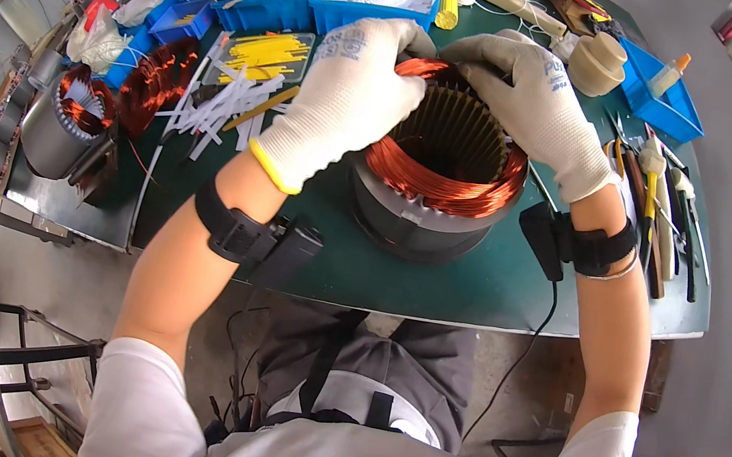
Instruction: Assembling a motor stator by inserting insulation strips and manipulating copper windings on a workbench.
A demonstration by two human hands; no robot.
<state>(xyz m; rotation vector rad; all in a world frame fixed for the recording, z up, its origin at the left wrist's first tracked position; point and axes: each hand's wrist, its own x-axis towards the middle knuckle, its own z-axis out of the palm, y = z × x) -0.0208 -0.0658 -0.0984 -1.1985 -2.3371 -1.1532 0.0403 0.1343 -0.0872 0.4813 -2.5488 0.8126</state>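
Note:
A motor stator (pixel 419 235) stands upright on the green table, with a dark slotted bore (pixel 452 131) facing up. Thick copper windings (pixel 439 194) ring its top. My left hand (pixel 369 72), in a white knit glove with a yellow cuff, curls over the far left part of the windings, thumb toward the bore. From the far right, my right hand (pixel 523 90), gloved alike, bends its fingers over the far rim of the coil. Both hands grip the windings at the back; the fingertips are partly hidden there.
A second wound stator (pixel 66 127) and loose copper coils (pixel 156 84) stand left. White strips (pixel 226 106) and yellow strips (pixel 268 53) lie nearby. Blue bins (pixel 354 16) line the back. Hand tools (pixel 659 202) and a blue tray (pixel 659 94) are right.

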